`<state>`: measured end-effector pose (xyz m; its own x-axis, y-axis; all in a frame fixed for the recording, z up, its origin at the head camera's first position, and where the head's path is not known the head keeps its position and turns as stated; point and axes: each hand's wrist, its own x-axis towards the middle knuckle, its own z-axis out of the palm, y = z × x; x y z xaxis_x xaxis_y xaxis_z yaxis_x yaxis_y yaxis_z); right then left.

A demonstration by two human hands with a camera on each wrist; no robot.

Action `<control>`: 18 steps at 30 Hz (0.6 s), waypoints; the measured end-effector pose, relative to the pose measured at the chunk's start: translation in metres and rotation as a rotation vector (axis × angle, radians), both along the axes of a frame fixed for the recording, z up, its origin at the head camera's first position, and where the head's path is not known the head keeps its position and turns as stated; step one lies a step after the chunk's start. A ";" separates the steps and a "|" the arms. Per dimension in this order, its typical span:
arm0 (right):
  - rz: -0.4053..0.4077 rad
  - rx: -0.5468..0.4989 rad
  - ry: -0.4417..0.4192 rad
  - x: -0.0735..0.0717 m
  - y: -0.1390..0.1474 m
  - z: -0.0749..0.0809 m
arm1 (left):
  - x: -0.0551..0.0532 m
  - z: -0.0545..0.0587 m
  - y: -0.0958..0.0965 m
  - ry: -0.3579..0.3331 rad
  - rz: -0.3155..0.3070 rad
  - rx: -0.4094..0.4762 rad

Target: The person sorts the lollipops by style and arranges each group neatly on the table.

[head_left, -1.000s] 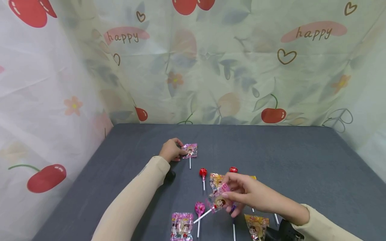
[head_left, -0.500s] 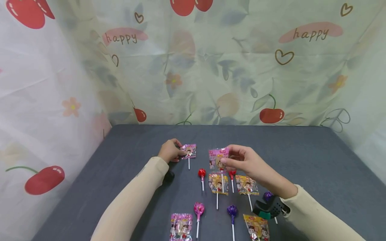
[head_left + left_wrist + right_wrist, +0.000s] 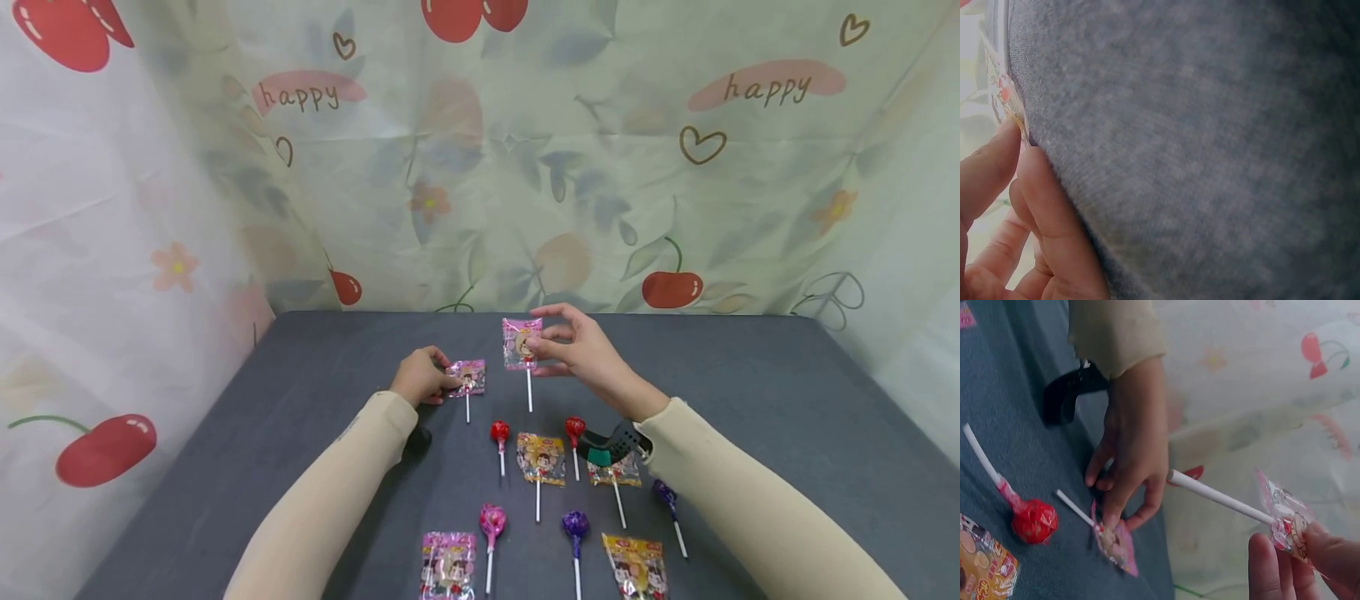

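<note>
At the far middle of the table, my left hand [image 3: 423, 377] pinches the left edge of a flat pink-wrapped lollipop [image 3: 468, 378], its white stick pointing toward me. To the right of it, my right hand [image 3: 573, 342] holds a second pink-wrapped lollipop [image 3: 519, 343] by the wrapper's right side between thumb and fingers, stick downward. The right wrist view shows this lollipop [image 3: 1288, 519] close up, raised above the table, with the left hand [image 3: 1138, 450] and its lollipop [image 3: 1113, 540] beyond. In the left wrist view, thumb and fingertips meet at the wrapper's edge [image 3: 1007, 97].
Nearer me lie red ball lollipops [image 3: 500, 431], yellow-wrapped flat lollipops [image 3: 541, 458], purple ball lollipops [image 3: 576, 525], a pink ball lollipop [image 3: 492, 521] and another pink-wrapped one [image 3: 448, 565]. A patterned curtain [image 3: 480, 167] stands behind the dark table [image 3: 750, 400].
My right hand has carried its pink-wrapped lollipop away from me, from over the near lollipops to the far middle, turning its stick downward. My left hand stays at its lollipop.
</note>
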<state>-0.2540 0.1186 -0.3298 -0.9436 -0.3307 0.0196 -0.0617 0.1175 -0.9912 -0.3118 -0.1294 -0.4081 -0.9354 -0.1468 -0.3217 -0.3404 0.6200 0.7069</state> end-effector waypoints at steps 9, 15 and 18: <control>-0.060 0.085 -0.073 -0.032 -0.018 -0.026 | -0.001 -0.001 0.000 0.000 0.006 0.002; -0.141 0.129 -0.131 -0.049 -0.031 -0.050 | 0.001 0.001 -0.001 0.001 -0.002 0.009; -0.185 0.163 -0.149 -0.053 -0.035 -0.058 | 0.001 0.001 -0.001 -0.006 -0.001 0.008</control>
<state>-0.3069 0.0832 -0.3880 -0.9766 -0.1402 -0.1631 0.1203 0.2721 -0.9547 -0.3110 -0.1299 -0.4074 -0.9336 -0.1436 -0.3283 -0.3441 0.6147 0.7097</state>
